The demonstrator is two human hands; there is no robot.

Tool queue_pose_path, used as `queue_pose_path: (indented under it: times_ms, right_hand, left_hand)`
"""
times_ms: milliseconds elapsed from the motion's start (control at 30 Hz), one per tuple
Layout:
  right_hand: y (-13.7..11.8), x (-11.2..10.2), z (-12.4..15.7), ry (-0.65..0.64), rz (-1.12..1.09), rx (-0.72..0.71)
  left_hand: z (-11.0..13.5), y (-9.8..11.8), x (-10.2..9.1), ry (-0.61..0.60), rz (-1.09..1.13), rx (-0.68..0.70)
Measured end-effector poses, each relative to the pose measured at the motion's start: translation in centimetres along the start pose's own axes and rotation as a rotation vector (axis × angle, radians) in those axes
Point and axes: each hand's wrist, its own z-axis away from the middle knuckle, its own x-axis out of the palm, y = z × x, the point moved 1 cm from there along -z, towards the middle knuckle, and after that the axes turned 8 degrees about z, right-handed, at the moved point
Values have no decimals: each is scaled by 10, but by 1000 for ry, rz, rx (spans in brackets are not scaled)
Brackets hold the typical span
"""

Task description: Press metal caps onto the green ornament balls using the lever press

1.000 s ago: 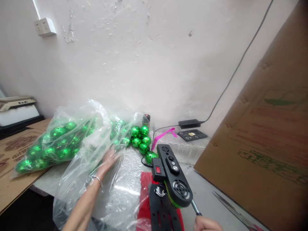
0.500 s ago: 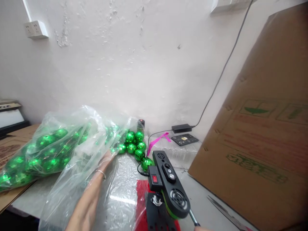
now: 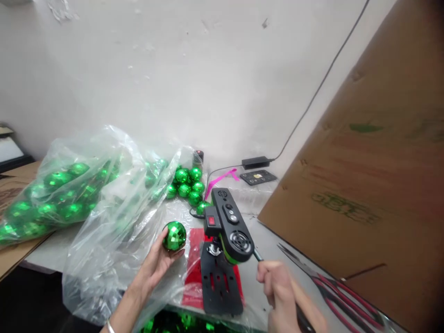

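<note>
My left hand (image 3: 157, 263) holds a shiny green mirror-faceted ball (image 3: 175, 236) between thumb and fingers, above the clear plastic sheeting. My right hand (image 3: 282, 293) is closed around a metal rod with a black handle (image 3: 304, 319); the rod's far end passes behind the head of a black machine (image 3: 234, 226). That machine has round vents, buttons, a side box with a red switch (image 3: 211, 220) and a slotted black base (image 3: 222, 286). A red sheet (image 3: 193, 273) lies under the base. More green balls (image 3: 183, 189) are clustered behind it, beside the plastic.
A clear bag of green balls (image 3: 58, 199) lies at left. Black-and-red-handled scissors (image 3: 333, 291) rest at right, beside a large cardboard box (image 3: 347, 185). A power adapter (image 3: 255, 162), black panel (image 3: 258, 177) and pink ribbon (image 3: 220, 178) are behind. More balls (image 3: 173, 321) show below the front edge.
My left hand has drawn back from the ball cluster and now holds one green ball. My right hand has come into fuller view on the rod. The view has tilted down.
</note>
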Motion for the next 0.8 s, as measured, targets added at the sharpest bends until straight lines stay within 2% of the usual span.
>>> queue_pose_path:
  times_ms: [100, 167, 267, 333, 467, 633, 800]
  right_hand:
    - [4, -1, -9, -62, -27, -170]
    - [8, -3, -10, -71, -40, -229]
    - [12, -6, -6, -67, -34, -242]
    - [12, -7, -4, -93, -17, -250]
    - [11, -7, -4, -111, -26, -299]
    - [14, -7, -3, -107, -24, -302]
    - [18, -9, 0, -111, -29, -309]
  left_hand:
    - [25, -37, 13, -37, 5, 32]
    - [34, -67, 17, -37, -66, 108]
    - [36, -106, 17, -19, -343, 301]
    - [33, -123, 15, -4, -534, 396]
    - [26, -132, 16, 27, -692, 458]
    - [25, -131, 21, -37, -740, 507]
    - [30, -142, 16, -63, -788, 517]
